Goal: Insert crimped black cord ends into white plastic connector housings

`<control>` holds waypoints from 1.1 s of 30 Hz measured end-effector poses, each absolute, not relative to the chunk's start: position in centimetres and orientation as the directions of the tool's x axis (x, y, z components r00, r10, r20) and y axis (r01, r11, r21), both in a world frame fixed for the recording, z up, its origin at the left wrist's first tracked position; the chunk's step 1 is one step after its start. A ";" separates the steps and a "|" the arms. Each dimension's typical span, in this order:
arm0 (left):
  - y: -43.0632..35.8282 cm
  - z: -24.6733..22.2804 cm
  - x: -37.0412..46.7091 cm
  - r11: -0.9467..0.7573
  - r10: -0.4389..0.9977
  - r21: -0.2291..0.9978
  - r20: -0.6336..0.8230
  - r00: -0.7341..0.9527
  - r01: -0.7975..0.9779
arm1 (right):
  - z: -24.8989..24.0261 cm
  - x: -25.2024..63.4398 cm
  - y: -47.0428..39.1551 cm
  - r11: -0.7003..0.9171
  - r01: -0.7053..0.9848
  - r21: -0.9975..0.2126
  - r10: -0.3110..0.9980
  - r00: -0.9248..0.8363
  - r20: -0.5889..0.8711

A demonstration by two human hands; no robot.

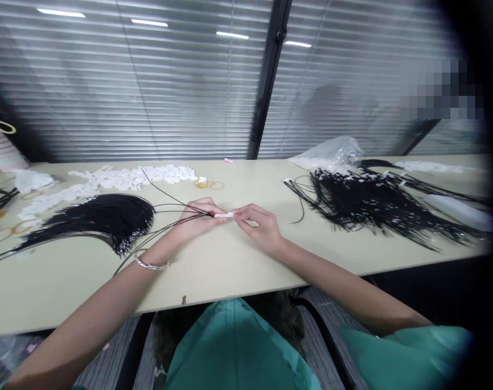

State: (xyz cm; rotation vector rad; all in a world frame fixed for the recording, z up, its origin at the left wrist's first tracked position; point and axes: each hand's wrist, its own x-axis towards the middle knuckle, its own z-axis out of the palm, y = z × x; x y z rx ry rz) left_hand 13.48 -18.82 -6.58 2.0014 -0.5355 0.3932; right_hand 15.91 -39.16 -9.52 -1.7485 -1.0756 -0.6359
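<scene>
A small white connector [224, 215] is held between both hands over the middle of the table. My left hand [197, 219] pinches its left end, along with several thin black wires [169, 209] that fan out leftward over and past the wrist. The fingertips of my right hand [259, 223] close on the connector's right end. To the left lies a thick bundle of black wires [104, 219] with bright metal tips. Behind it spreads a pile of white connectors [136, 176].
At the right lies a large heap of black wires [352, 203], with a clear plastic bag [331, 154] behind it. Yellow rubber bands [209, 184] rest by the white pile. A striped cup [2, 146] stands far left. The table's front edge [246, 295] is near my body.
</scene>
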 end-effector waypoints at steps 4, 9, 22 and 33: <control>-19.0 -6.3 13.2 -0.423 -0.199 0.753 0.464 0.863 -0.503 | -9.5 16.0 -39.1 -0.156 0.848 -0.507 0.395 0.524 0.754; -19.2 -6.4 13.3 -0.432 -0.183 0.782 0.413 0.892 -0.450 | -9.7 16.5 -39.0 -0.180 0.808 -0.562 0.456 0.575 0.680; -18.4 -8.7 15.0 -0.491 -0.197 0.772 0.352 0.915 -0.403 | -9.0 16.5 -38.8 -0.319 0.741 -0.590 0.552 0.652 0.520; -18.5 -10.0 15.5 -0.532 -0.281 0.733 0.320 0.905 -0.425 | -7.7 16.2 -37.8 -0.283 0.757 -0.589 0.551 0.631 0.547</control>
